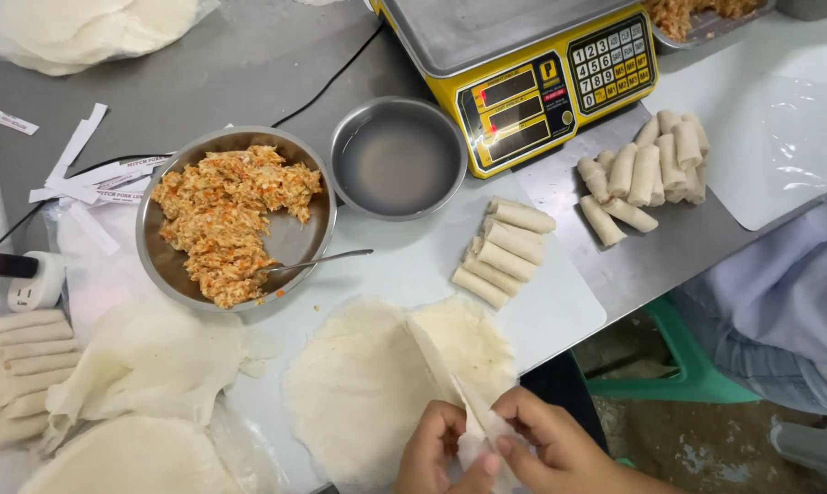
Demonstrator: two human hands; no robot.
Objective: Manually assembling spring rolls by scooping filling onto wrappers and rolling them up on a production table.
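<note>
My left hand [432,453] and my right hand [551,444] meet at the bottom centre, both pinching the edge of a thin white wrapper sheet [450,380] that lifts off the round wrapper stack [359,393]. Beyond the stack sits a metal bowl of orange-flecked filling [221,215] with a spoon [317,263] resting in it. A smaller metal bowl of water [397,160] stands to its right. A short row of finished rolls [505,252] lies on the white board right of the bowls.
A yellow weighing scale [523,69] stands at the back. More rolls [647,174] are piled near it, others [16,370] at the far left. Loose wrappers [148,361] lie left. Another person's sleeve [789,302] is at right, a green stool [688,366] below.
</note>
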